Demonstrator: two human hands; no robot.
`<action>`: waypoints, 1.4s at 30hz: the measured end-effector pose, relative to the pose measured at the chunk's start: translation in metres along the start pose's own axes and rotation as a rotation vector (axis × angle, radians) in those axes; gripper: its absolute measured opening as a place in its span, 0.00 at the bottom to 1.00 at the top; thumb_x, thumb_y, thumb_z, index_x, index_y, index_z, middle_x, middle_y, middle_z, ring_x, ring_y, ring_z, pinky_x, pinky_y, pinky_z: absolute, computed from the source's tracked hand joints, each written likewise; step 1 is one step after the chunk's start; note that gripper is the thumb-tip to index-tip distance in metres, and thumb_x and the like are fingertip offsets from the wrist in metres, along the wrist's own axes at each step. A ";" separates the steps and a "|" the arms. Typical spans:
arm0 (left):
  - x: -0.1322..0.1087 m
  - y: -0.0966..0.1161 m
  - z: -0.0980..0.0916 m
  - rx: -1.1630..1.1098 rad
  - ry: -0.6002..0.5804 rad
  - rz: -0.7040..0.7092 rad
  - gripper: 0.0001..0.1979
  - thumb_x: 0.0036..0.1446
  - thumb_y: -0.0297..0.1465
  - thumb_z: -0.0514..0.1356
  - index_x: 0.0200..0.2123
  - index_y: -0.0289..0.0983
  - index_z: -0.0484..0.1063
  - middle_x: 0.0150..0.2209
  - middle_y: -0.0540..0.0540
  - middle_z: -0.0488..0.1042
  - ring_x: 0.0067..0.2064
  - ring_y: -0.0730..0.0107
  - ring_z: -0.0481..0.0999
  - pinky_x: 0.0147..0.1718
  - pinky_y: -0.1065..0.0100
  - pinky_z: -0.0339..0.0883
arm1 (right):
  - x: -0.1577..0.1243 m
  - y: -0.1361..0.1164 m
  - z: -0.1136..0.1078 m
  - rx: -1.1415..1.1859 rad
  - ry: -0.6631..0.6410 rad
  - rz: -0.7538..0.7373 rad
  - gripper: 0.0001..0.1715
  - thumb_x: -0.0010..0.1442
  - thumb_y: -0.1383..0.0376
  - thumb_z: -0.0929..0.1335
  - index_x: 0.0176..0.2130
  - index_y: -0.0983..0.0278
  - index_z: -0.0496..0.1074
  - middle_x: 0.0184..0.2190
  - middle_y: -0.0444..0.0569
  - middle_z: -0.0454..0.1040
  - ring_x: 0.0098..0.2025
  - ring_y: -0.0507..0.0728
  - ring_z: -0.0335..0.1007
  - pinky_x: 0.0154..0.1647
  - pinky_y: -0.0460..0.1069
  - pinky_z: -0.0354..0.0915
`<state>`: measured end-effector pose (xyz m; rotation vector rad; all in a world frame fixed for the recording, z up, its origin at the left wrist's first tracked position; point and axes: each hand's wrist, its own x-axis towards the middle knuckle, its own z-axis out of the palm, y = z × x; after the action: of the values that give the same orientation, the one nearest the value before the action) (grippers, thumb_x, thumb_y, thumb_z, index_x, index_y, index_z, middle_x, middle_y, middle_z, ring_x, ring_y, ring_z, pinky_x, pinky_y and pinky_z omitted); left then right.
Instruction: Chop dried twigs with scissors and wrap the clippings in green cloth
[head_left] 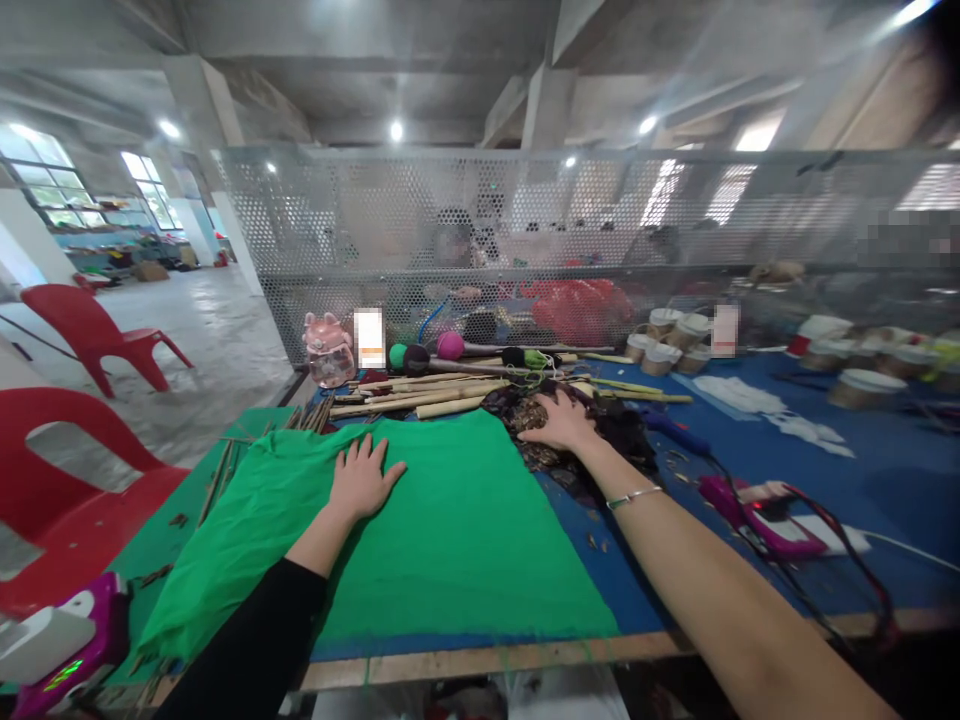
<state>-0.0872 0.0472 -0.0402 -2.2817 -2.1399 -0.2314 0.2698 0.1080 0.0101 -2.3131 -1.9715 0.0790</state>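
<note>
A bright green cloth point(457, 540) lies spread over the front of the blue table, with wrinkles at its left side. My left hand point(365, 477) rests flat on the cloth near its far edge, fingers apart. Beyond the cloth's far right corner, my right hand point(564, 424) reaches onto a heap of dried brown bits point(529, 415), its fingers spread over them. The bits lie on crumpled black plastic point(626, 440). Whether the fingertips press into the heap is hard to make out.
Pale sticks point(427, 395) lie behind the cloth, beside yarn balls point(450, 346) and a pink bottle point(330, 350). A blue glue gun point(675, 430) and a purple device with cables point(765, 515) are at right, near several lidded tubs point(866, 388). A perforated metal screen point(420, 220) stands behind.
</note>
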 end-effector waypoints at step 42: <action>0.068 0.235 -0.002 -0.541 -0.106 0.090 0.18 0.53 0.27 0.51 0.47 0.30 0.68 0.40 0.28 0.73 0.43 0.50 0.73 0.41 0.54 0.64 | 0.017 0.029 0.011 0.052 0.186 -0.124 0.29 0.48 0.56 0.65 0.50 0.59 0.66 0.46 0.51 0.67 0.42 0.60 0.67 0.41 0.49 0.60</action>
<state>0.1499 0.0983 -0.0075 -2.7076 -2.2264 -0.7932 0.2997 0.1208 -0.0039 -2.0778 -1.9886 -0.0909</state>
